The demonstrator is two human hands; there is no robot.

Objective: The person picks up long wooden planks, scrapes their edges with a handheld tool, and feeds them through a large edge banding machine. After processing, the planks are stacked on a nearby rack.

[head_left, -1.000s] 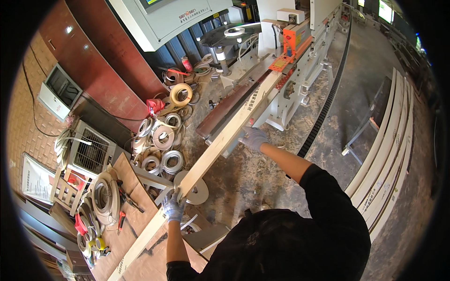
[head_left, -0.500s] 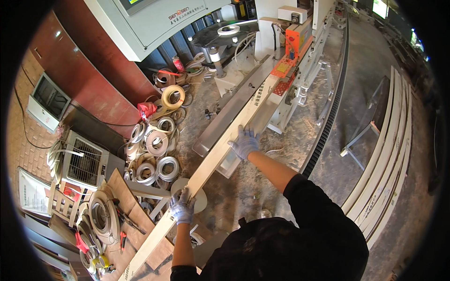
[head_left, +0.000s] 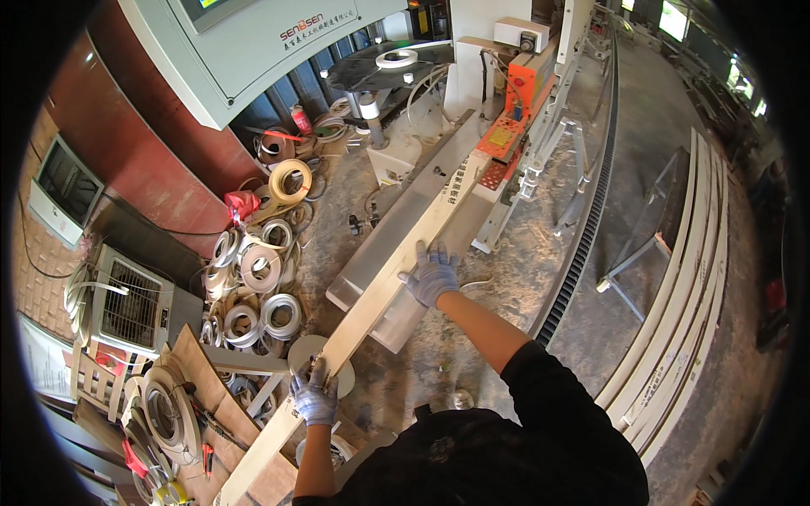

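Note:
A long, narrow pale wooden board (head_left: 371, 305) runs slantwise from the lower left up to the orange part of a machine (head_left: 504, 135). My left hand (head_left: 315, 396), in a light blue-grey glove, straddles its nearer stretch, with thumb and fingers closed over the two edges. Farther along, my right hand (head_left: 434, 276), gloved alike, lies with fingers spread on the board's right edge, open and pressing flat. Beneath the board is a grey metal support (head_left: 363, 274), beside a round pale disc (head_left: 348, 377) near my left hand. The board's far end is hidden at the machine.
Rolls of edging strip (head_left: 261, 268) lie heaped on the floor at left. A grey heater-like box (head_left: 131, 299) and a brown sheet (head_left: 190, 358) stand nearby. Long pale boards (head_left: 675, 329) are stacked at right, past a black ribbed track (head_left: 582, 253). A control cabinet (head_left: 245, 59) overhangs the far left.
The head view has shifted a little, so the scene sits slightly farther left and lower. Against the machine, both hands and the board show no clear movement.

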